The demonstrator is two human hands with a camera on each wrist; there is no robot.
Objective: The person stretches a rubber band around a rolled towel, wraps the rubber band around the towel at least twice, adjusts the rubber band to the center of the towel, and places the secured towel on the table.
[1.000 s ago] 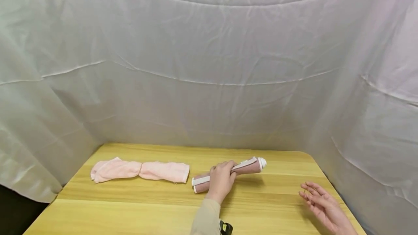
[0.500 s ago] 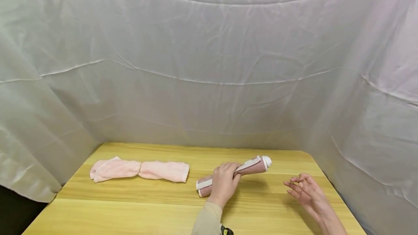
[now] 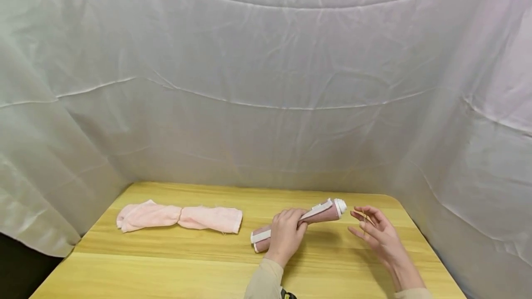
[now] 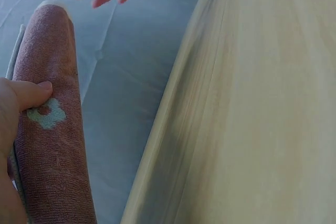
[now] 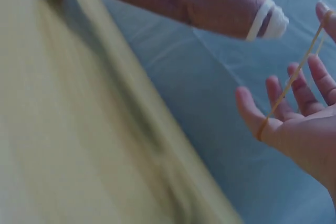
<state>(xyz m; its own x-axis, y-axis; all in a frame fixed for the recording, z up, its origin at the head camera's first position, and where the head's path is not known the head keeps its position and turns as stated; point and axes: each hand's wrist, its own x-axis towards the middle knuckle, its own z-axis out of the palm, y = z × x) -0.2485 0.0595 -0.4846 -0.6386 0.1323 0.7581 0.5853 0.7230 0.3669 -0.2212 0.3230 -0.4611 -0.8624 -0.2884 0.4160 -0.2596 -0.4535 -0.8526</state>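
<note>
My left hand (image 3: 287, 234) grips the middle of a rolled dusty-pink towel (image 3: 320, 214) with white edging. The roll lies slantwise, its white-tipped right end raised with a shadow beneath. In the left wrist view, the thumb presses beside a pale flower mark (image 4: 47, 114) on the terry cloth. Just beyond the raised end is my right hand (image 3: 384, 239), thumb and fingers spread apart. A thin rubber band (image 5: 294, 74) is stretched across those spread digits in the right wrist view. The right hand and the towel's end are apart.
A light pink rolled towel (image 3: 212, 218), cinched at its middle, lies on the left of the wooden table (image 3: 166, 271). Grey-white curtain cloth (image 3: 266, 142) hangs behind the table and along both sides.
My right hand has moved left and away from me, close to the towel's raised end. The left hand and its rolled towel have shifted slightly right.
</note>
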